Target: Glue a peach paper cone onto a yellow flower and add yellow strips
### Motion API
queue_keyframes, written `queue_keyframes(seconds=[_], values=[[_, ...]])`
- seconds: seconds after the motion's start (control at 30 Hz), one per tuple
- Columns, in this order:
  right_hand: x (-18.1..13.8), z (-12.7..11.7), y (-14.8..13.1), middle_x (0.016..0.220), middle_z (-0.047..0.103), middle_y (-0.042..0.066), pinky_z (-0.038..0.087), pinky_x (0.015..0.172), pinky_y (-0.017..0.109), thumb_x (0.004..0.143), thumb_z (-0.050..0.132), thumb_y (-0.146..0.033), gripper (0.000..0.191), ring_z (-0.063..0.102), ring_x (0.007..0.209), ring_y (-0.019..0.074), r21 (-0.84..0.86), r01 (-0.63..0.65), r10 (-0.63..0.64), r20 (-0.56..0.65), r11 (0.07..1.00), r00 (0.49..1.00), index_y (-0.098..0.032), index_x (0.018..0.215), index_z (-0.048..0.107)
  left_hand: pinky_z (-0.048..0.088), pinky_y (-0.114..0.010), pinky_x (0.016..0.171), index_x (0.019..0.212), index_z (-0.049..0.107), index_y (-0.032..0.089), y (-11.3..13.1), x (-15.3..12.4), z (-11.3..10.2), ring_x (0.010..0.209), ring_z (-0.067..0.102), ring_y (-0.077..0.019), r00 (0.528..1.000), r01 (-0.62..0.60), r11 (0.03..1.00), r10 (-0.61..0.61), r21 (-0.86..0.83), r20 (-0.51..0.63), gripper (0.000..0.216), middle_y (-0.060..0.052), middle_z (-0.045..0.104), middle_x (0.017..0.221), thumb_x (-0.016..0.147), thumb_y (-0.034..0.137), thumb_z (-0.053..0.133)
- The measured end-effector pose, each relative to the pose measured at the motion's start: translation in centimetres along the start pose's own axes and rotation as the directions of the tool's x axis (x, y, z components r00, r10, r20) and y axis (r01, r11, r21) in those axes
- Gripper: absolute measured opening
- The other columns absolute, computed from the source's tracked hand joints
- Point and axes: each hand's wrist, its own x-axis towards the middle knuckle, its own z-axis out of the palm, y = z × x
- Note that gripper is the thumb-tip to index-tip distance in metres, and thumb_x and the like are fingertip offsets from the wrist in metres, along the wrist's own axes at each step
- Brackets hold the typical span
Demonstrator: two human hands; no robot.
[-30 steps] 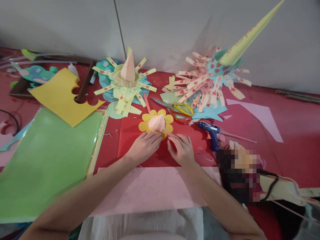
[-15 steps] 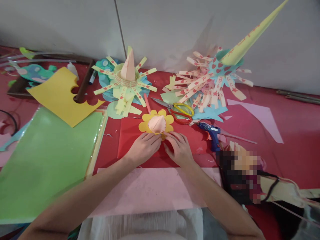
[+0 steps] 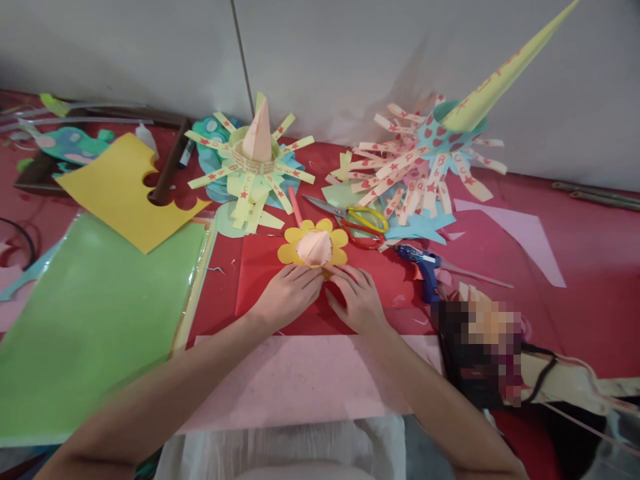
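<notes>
A yellow paper flower [image 3: 338,241] with rounded petals and a pale pink folded cone [image 3: 314,249] at its centre lies on a red paper sheet [image 3: 255,267]. At its near edge, my left hand [image 3: 290,293] has its fingers pressed together on the lower petals. My right hand [image 3: 356,297] pinches the same edge from the other side, fingertips almost meeting the left ones. The petals under my fingers are partly hidden. Just beyond the flower lie scissors [image 3: 367,219] with yellow and red handles and a pink pen [image 3: 295,205].
A blue glue gun [image 3: 425,267] lies to the right. Two fringed paper hats [image 3: 257,157] with cones stand near the wall. Green sheets [image 3: 110,320] and a cut yellow sheet [image 3: 120,187] cover the left. Pink paper [image 3: 310,380] lies along the front edge.
My right hand's fingers have shifted very slightly left along the flower's near edge. The left hand and the flower look almost the same.
</notes>
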Motion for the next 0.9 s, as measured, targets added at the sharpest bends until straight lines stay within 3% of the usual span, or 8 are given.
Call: queue_keyframes(seconds=[0.13,0.3,0.47,0.57,0.9], values=[[-0.31,0.11,0.02,0.115,0.064,0.008,0.041,0.093,0.035,0.085,0.052,-0.022,0.031,0.053,0.110,0.0196,-0.019,-0.011,0.011,-0.019,1.000,1.000,-0.018,0.115,0.056,0.048,-0.028,0.072,0.088,0.064,0.015,0.01,0.09,-0.20,0.084,0.063,-0.0153,1.000,0.007,1.000,-0.007,-0.011,-0.013,0.021,-0.005,0.070,0.094,0.091,0.015,0.043],[-0.60,0.22,0.00,0.114,0.057,0.013,0.044,0.089,0.042,0.085,0.052,-0.032,0.042,0.051,0.108,0.0262,-0.080,-0.120,0.122,0.023,0.990,0.992,-0.022,0.126,0.054,0.046,-0.031,0.065,0.082,0.066,0.016,-0.10,-0.02,-0.26,0.069,0.059,-0.0150,0.984,0.175,0.984,-0.173,0.040,-0.039,0.022,-0.004,0.066,0.078,0.089,0.018,0.045],[-0.18,-0.05,-0.14,0.144,0.033,0.012,0.036,0.101,0.051,0.085,0.052,-0.036,0.040,0.030,0.132,0.0320,-0.068,-0.105,0.110,0.086,0.992,0.990,-0.025,0.123,0.055,0.044,-0.031,0.065,0.078,0.065,0.016,-0.20,-0.22,0.01,0.067,0.057,-0.0152,0.978,0.210,0.977,-0.209,0.041,-0.020,0.021,-0.003,0.065,0.074,0.088,0.016,0.046],[-0.03,-0.15,-0.14,0.151,0.021,0.010,0.032,0.105,0.053,0.084,0.053,-0.034,0.042,0.020,0.138,0.0327,-0.057,-0.107,0.112,0.090,0.993,0.990,-0.023,0.124,0.054,0.043,-0.031,0.065,0.078,0.064,0.015,-0.17,-0.22,0.07,0.067,0.057,-0.0155,0.976,0.215,0.976,-0.215,0.023,-0.016,0.020,-0.003,0.065,0.074,0.087,0.016,0.046],[0.05,-0.16,-0.12,0.152,0.019,0.008,0.034,0.105,0.054,0.084,0.054,-0.029,0.043,0.019,0.139,0.0326,-0.046,-0.154,0.157,0.047,0.987,0.987,-0.024,0.127,0.051,0.045,-0.032,0.067,0.078,0.065,0.017,-0.18,-0.20,0.09,0.067,0.058,-0.0154,0.974,0.227,0.974,-0.227,0.007,-0.018,0.023,-0.004,0.065,0.074,0.087,0.015,0.044]])
